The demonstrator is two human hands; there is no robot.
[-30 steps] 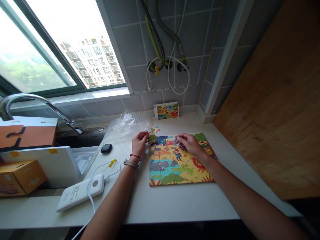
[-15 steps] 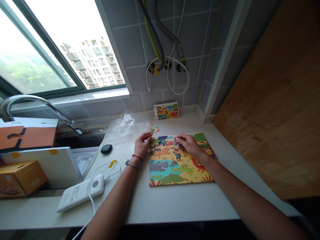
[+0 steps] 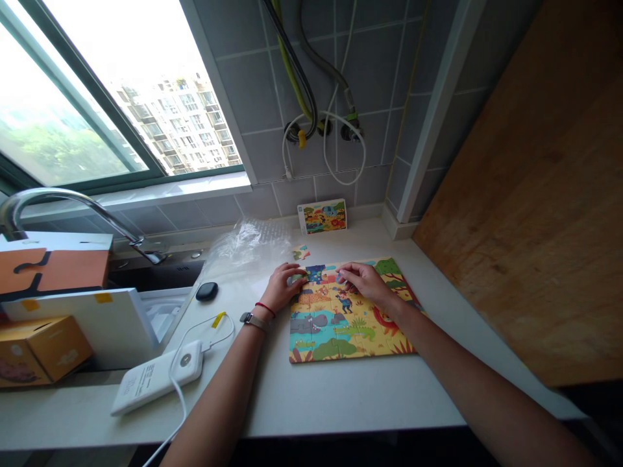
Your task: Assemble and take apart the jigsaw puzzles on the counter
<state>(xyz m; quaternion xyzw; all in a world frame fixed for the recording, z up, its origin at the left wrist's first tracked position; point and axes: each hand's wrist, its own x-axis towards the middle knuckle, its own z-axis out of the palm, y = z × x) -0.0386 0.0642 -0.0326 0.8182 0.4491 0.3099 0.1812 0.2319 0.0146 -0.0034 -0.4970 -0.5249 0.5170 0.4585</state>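
A colourful animal jigsaw puzzle (image 3: 335, 324) lies on the white counter. My left hand (image 3: 285, 285) is at its upper left corner, thumb and fingers bent around a green corner puzzle piece that they mostly cover. Over the puzzle's top edge, my right hand (image 3: 365, 282) pinches a small puzzle piece; the fingers hide most of it. Between the two hands shows a dark blue patterned piece (image 3: 316, 274). A loose puzzle piece (image 3: 301, 252) lies on the counter just behind the puzzle.
The picture card (image 3: 322, 216) leans against the tiled wall. Crumpled clear plastic (image 3: 253, 243) lies behind my left hand. To the left are a black oval object (image 3: 207, 291), a white power bank (image 3: 158, 376) with its cable, and boxes (image 3: 53, 266) by the sink.
My left hand has moved slightly right and forward, over the green corner piece that showed before. My right hand stays at nearly the same spot, still pinching.
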